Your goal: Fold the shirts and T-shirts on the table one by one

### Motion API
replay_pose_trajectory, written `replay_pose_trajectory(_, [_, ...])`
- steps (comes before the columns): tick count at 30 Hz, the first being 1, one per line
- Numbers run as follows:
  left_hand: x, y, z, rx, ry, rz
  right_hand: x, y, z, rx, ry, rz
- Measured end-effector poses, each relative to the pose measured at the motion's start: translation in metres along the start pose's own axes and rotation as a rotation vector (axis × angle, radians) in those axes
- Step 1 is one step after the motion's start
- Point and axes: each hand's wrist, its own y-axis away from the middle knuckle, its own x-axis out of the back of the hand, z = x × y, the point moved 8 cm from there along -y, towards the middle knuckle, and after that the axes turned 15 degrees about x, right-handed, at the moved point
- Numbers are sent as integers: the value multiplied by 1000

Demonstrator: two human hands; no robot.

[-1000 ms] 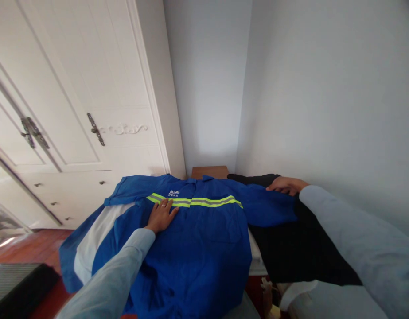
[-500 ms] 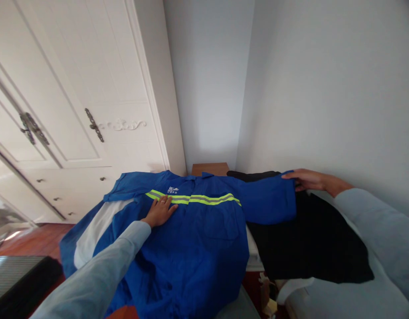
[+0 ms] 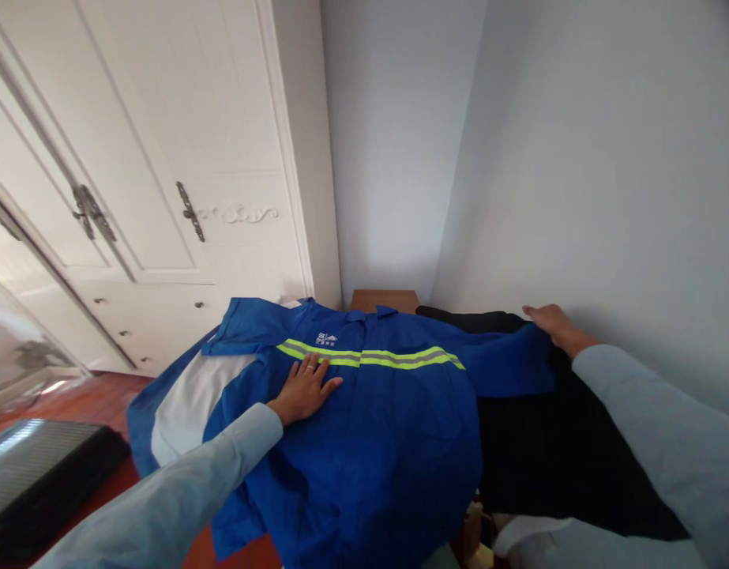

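A blue work jacket [image 3: 388, 427] with a yellow-and-grey reflective stripe lies spread out in front of me, collar at the far side. My left hand [image 3: 305, 389] rests on its chest just below the stripe, fingers spread and holding nothing. At the far right, my right hand [image 3: 557, 325] has its fingers closed at the upper edge of the jacket's sleeve end. Part of that grip is hidden. Under the outstretched sleeve lies a black cloth [image 3: 571, 458]. A white cloth [image 3: 189, 407] shows beneath the jacket on the left.
A white wardrobe [image 3: 239, 142] with dark metal handles stands at the left, and grey walls meet behind the jacket. A brown wooden piece [image 3: 385, 300] shows in the corner. On the reddish floor [image 3: 121, 387] at the left sits a dark item with a striped top [image 3: 38, 442].
The view has shifted, so most things sit farther right. The sleeve end at my right hand looks more gathered than before. My left hand stays on the jacket's chest.
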Motion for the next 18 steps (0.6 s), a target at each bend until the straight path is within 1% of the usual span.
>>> replay_pose_trajectory(2, [10, -9, -8, -44, 12, 57, -13, 8, -6, 30, 80, -22])
replay_pose_trajectory(3, [15, -14, -12, -78, 12, 79, -21, 12, -17, 91, 119, -37])
replay_pose_trajectory(4, [19, -18, -16, -117, 10, 90, -30, 17, -33, 186, 159, -62])
replay_pose_trajectory(6, [26, -22, -24, -197, 10, 82, -57, 37, -80, 467, 238, -155])
replay_pose_trajectory(9, [38, -15, -32, -291, 35, 86, -109, 87, -151, 834, 189, -351])
replay_pose_trajectory(11, [49, 2, -36, -334, 56, 124, -143, 120, -186, 990, 182, -455])
replay_pose_trajectory(12, [55, 12, -39, -341, 69, 146, -158, 133, -196, 1029, 187, -492])
replay_pose_trajectory(13, [62, 23, -44, -328, 91, 172, -173, 142, -202, 1042, 198, -525])
replay_pose_trajectory(14, [70, 34, -52, -291, 128, 203, -187, 148, -203, 1029, 213, -559])
replay_pose_trajectory(15, [79, 44, -63, -225, 184, 238, -201, 152, -199, 995, 230, -599])
replay_pose_trajectory(16, [86, 55, -77, -129, 260, 279, -213, 153, -192, 951, 247, -639])
replay_pose_trajectory(18, [96, 79, -113, 135, 467, 385, -231, 154, -176, 889, 268, -695])
